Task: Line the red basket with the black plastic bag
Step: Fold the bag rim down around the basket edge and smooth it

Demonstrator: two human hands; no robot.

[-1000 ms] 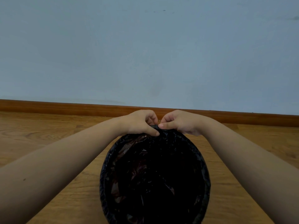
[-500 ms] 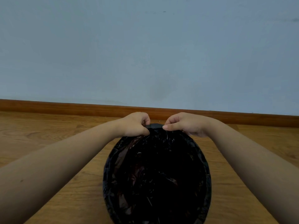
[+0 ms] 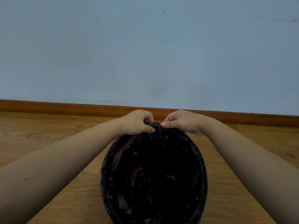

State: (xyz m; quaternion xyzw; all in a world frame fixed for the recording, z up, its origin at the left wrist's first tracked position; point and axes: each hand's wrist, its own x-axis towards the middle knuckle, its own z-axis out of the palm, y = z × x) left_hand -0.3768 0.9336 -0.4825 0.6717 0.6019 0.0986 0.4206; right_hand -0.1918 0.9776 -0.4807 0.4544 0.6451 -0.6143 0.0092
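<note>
The basket [image 3: 204,183] stands on the wooden floor [image 3: 48,136] right in front of the person, a little way out from the skirting board [image 3: 64,107] and the pale wall [image 3: 145,54], and the bag [image 3: 153,172] is already down inside it, black and crinkled, filling the whole opening so that almost nothing of the basket's own red shows. The film is folded outward over the rim along both sides and the near edge, as far as I can see; the very nearest part runs off the bottom of the view. Both hands are at the far side of the rim, the point farthest from the person's body. The left hand [image 3: 137,122] is clenched on the bag's edge with the thumb pressed down on the inside of the rim, and the right hand [image 3: 182,122] pinches the same edge just beside it, thumb and forefinger closed on the film. A short bare stretch of turned-over edge sits between them. Neither hand is nearer than the other; they meet at the top of the oval, arms reaching out along either side of the basket. To my eye the job is nearly finished, and what remains depends on that far stretch: the hands would need to draw the film down over the outside, away from the person, to seat it like the rest.
</note>
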